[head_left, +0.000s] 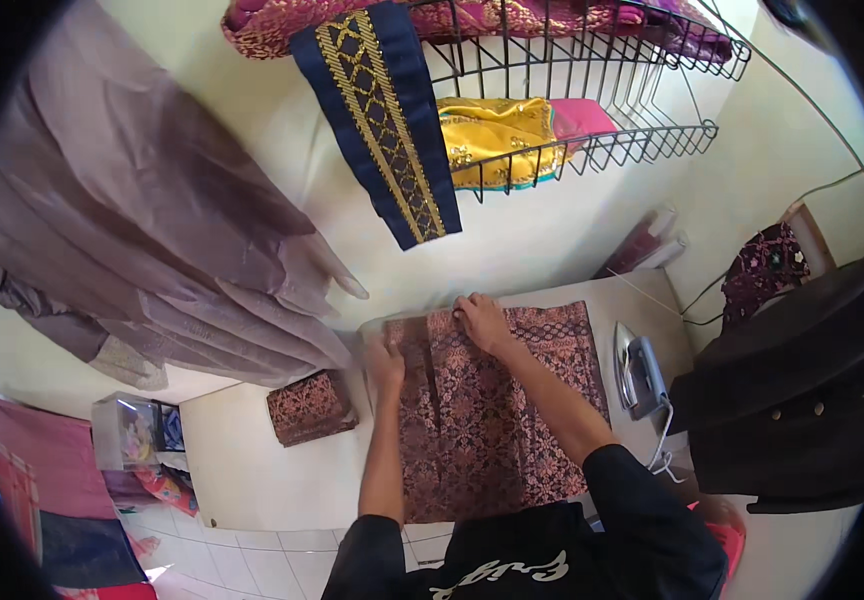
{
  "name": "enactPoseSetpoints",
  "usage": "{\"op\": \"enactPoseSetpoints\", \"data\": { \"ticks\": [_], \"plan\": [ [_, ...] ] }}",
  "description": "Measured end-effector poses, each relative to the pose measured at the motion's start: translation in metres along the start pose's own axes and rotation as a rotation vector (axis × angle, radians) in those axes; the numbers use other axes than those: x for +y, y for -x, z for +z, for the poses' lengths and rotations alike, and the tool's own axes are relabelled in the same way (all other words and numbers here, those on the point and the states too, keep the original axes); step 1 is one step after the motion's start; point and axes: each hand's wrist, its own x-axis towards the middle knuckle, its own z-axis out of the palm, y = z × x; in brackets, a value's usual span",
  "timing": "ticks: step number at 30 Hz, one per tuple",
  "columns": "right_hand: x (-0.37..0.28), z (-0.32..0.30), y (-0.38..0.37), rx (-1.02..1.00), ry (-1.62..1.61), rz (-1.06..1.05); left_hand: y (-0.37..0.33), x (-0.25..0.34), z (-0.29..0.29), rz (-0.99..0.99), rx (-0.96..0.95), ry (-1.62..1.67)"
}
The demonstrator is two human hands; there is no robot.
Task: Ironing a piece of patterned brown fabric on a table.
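Note:
A dark maroon cloth with a pink floral pattern (472,440) lies spread on the pale padded board in front of me. My right hand (482,322) is at its far edge, fingers bent and closed on the fabric there. At the cloth's left edge is my left hand (385,365), smeared by motion, so its fingers cannot be made out. To the right of the cloth, a grey clothes iron (639,375) with a white cord rests on the board. A folded bundle of similar patterned cloth (312,408) sits to the left.
Mauve garments (152,220) hang at the left and a black buttoned garment (802,390) at the right. Above, a black wire rack (592,150) holds folded fabrics, with a navy and gold strip (382,120) draped down. A clear box (124,430) stands far left.

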Motion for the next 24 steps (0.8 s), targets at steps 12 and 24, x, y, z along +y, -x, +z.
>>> {"op": "enactPoseSetpoints", "data": {
  "ticks": [12,24],
  "plan": [
    [0.015,0.019,0.01,-0.132,0.144,0.062,0.048,0.089,0.003,0.239,-0.372,-0.331],
    [0.032,-0.036,0.039,-0.106,0.441,0.114,0.043,0.078,0.021,0.361,-0.451,-0.343]
  ]
}}
